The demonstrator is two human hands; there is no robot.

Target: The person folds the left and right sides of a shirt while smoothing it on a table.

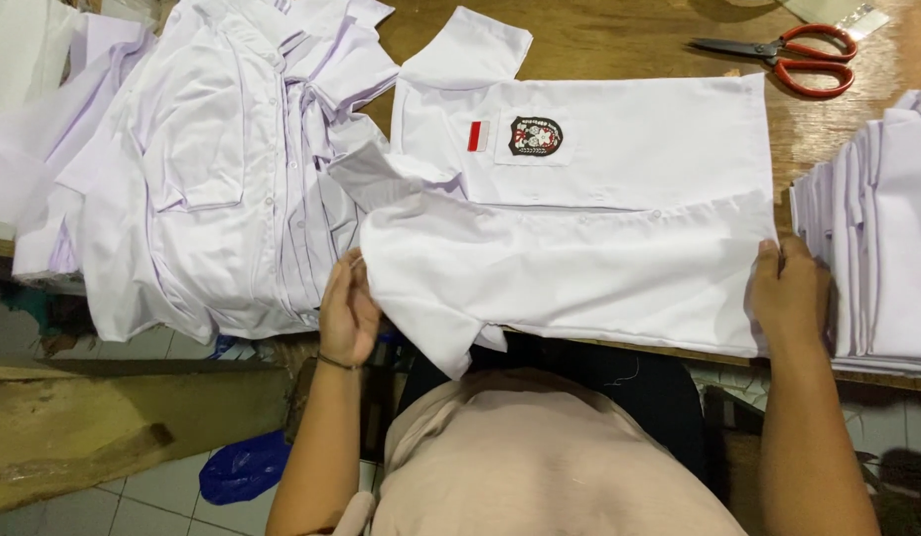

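On the wooden worktop one white shirt is laid flat, its long axis running left to right, collar end toward the left and hem toward the right. One badge and one small red-and-white patch are seen on its chest pocket. The left hand is closed on the shirt's shoulder fold, and the right hand is clamped on the hem edge. Two stacks of white shirts are counted: a loose heap at the left, a neat folded pile at the right. One pair of red-handled scissors is placed beyond, blades pointing left.
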